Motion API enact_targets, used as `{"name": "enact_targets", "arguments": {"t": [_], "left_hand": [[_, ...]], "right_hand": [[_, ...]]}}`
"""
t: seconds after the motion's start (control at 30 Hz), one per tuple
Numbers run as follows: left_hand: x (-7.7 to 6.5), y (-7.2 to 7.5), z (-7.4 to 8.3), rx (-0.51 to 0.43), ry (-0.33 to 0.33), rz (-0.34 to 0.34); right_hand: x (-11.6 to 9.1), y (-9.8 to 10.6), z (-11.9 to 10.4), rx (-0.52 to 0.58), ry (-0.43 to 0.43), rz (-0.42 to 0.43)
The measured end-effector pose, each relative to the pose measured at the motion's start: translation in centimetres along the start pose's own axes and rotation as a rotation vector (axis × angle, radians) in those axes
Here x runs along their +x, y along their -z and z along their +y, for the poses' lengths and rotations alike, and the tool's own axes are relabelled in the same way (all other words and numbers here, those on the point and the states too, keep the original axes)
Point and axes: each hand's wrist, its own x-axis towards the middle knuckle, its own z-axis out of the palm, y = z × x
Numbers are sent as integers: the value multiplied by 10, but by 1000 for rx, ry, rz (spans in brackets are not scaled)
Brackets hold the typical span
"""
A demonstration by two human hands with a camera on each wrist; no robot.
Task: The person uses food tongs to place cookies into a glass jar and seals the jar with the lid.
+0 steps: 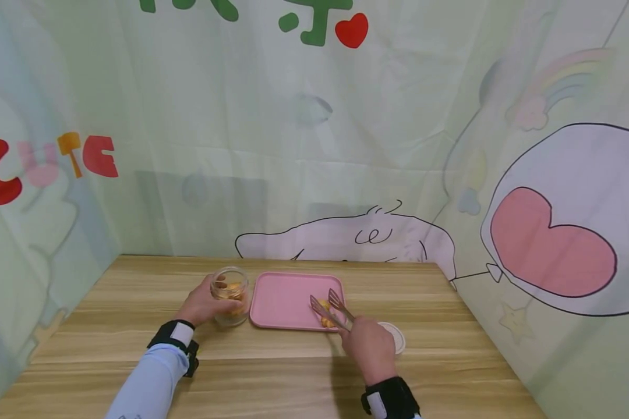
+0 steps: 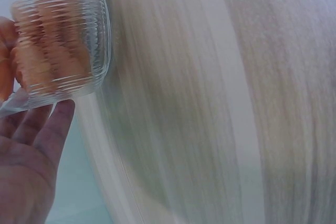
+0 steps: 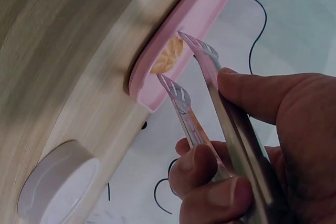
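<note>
A clear glass jar [image 1: 230, 319] stands at the left of the pink tray [image 1: 283, 301], with golden-brown pieces [image 1: 235, 287] inside. My left hand [image 1: 203, 304] grips the jar from its left side, thumb across the front. In the left wrist view several fingers sit against the ribbed jar wall [image 2: 100, 40]. My right hand [image 1: 369, 348] holds metal tongs [image 1: 343, 319] over the tray's right end. The tongs' tips are spread, on either side of a yellow ridged cookie [image 3: 169, 57] lying on the tray. Whether they touch it I cannot tell.
A round white lid [image 1: 396, 338] lies on the wooden table [image 1: 262, 372], right of the tray and partly behind my right hand. A printed curtain [image 1: 215, 128] rises along the table's back and sides.
</note>
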Motion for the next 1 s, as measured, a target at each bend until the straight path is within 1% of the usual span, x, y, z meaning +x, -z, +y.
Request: {"name": "enact_targets", "arguments": {"t": [0.1, 0.33, 0.57, 0.67, 1.0], "left_hand": [[1, 1, 0, 2, -10, 0], [3, 0, -4, 7, -10, 3], [2, 0, -5, 12, -10, 6], [2, 0, -4, 16, -7, 6], [3, -1, -5, 7, 2, 7]], "right_hand": [[0, -3, -4, -9, -3, 0], [0, -10, -8, -26, 21, 25], [1, -17, -11, -29, -10, -10], [-1, -18, -12, -28, -2, 13], [3, -20, -11, -30, -12, 9]]}}
